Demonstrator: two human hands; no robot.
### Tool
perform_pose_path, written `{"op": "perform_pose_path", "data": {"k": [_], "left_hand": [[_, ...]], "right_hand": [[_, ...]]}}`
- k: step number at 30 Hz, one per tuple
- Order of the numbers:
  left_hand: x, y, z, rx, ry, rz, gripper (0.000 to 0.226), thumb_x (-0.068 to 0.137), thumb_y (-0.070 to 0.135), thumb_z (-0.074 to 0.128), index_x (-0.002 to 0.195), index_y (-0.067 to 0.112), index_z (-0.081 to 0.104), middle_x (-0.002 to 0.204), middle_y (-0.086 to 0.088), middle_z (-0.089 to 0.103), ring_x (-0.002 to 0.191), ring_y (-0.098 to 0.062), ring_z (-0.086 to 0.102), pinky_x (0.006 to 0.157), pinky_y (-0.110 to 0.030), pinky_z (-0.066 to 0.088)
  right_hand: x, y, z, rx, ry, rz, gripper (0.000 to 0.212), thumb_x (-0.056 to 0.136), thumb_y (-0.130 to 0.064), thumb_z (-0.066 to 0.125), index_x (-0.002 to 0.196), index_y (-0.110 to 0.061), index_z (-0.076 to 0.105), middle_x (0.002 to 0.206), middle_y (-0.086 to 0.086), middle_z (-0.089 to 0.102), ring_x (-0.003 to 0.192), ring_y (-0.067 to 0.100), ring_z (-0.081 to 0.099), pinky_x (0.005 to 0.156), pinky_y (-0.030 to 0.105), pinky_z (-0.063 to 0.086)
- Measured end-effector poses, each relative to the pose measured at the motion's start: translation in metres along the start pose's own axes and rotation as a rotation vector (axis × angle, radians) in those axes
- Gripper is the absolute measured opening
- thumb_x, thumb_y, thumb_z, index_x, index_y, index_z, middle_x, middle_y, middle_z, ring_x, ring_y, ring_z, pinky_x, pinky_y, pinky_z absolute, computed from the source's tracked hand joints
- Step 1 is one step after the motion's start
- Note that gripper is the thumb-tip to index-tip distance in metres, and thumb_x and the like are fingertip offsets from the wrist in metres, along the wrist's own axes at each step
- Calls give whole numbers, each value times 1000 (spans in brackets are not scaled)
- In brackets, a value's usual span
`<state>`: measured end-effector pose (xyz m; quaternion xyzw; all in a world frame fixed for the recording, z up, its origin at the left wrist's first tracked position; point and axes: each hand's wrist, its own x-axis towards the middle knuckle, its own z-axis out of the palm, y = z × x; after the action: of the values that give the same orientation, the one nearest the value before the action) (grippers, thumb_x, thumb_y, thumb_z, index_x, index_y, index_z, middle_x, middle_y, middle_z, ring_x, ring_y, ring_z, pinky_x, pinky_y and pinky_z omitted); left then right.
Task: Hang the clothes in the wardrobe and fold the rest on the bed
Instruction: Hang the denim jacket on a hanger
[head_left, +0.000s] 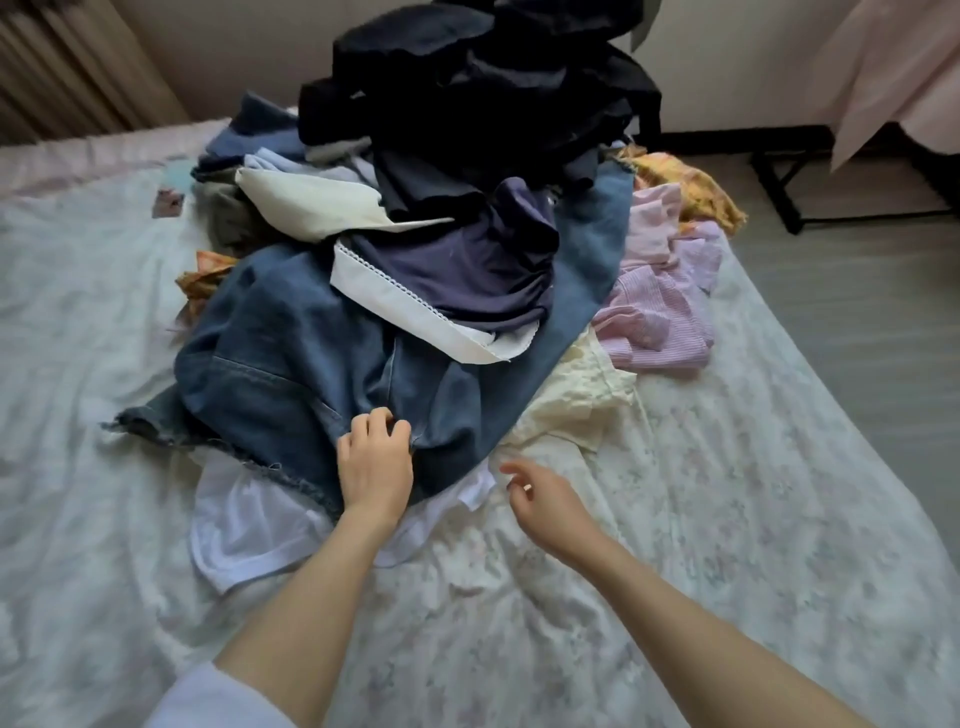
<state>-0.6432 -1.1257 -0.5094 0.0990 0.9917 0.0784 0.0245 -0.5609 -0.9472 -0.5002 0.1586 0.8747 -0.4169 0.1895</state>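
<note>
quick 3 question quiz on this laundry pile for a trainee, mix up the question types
1. True or false: the left hand grips the denim garment.
2. The right hand is: A) gripping the pink striped shirt B) open above the bedsheet C) out of view.
3. Fill in: the top of the pile is mostly ____ clothing.

Key: 1 true; 2 B; 3 black.

Clothes pile (415, 249) mid-bed (727, 519); open sheet either side.
</note>
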Motion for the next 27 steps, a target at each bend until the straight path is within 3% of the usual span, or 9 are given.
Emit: {"op": "perform_pose_path", "data": {"k": [3,7,9,13,15,16,18,24,27], "left_hand": [[1,3,-15,-257,70,-56,6,85,-1,58,90,-1,61,83,-21,63,83,-40,58,76,-46,41],[-11,20,-56,-525,154,3,10,92,6,55,97,-2,58,78,-22,64,74,-43,59,62,-43,42],[-21,32,-81,-632,183,82,13,92,11,53,94,0,58,72,-18,65,68,-41,60,58,-42,43],[-59,45,-126,-761,162,196,24,88,25,49,90,3,59,61,-1,59,59,-34,56,54,-37,39],[-81,48,-147,-828,125,221,23,87,26,50,86,6,59,54,11,49,58,-28,51,53,-34,35],[-88,49,-156,-855,107,227,22,86,27,50,85,6,58,50,14,44,57,-25,48,53,-33,33],[-102,59,-179,-909,69,269,21,86,28,51,82,9,57,48,14,42,57,-22,44,54,-30,31],[-134,139,-239,-982,-67,591,8,90,19,60,83,17,58,61,14,50,59,-8,46,59,-23,36],[-165,190,-258,-1037,-166,678,28,91,15,59,73,33,48,59,19,49,62,3,48,61,-15,34]], "right_hand": [[-1,2,-3,-23,56,-40,46,92,-13,43,137,-23,41,134,1,47,113,15,51,84,20,37],[-9,-25,-18,-44,139,-208,77,86,-9,53,149,-27,14,150,4,20,137,16,25,102,20,30],[-12,-46,-27,-125,161,-279,85,84,-14,61,148,-32,9,154,8,9,143,19,13,111,29,27],[-39,-79,-50,-259,230,-398,41,87,-11,59,127,-8,55,151,12,28,140,25,24,110,36,27],[-67,-82,-57,-179,191,-410,24,89,-2,51,111,3,61,129,17,56,125,27,46,101,36,35],[-86,-84,-59,-71,188,-383,16,91,0,50,101,4,61,106,18,65,102,26,57,88,38,41],[-128,-82,-65,115,265,-298,14,94,-1,46,82,-7,52,67,3,55,62,14,47,64,36,37],[-241,-69,-118,443,741,-229,24,98,-1,39,76,-10,44,68,-3,44,59,2,40,58,16,37],[-303,-59,-153,436,900,-220,25,97,0,39,75,-12,45,69,-2,46,61,-2,44,61,10,38]]}}
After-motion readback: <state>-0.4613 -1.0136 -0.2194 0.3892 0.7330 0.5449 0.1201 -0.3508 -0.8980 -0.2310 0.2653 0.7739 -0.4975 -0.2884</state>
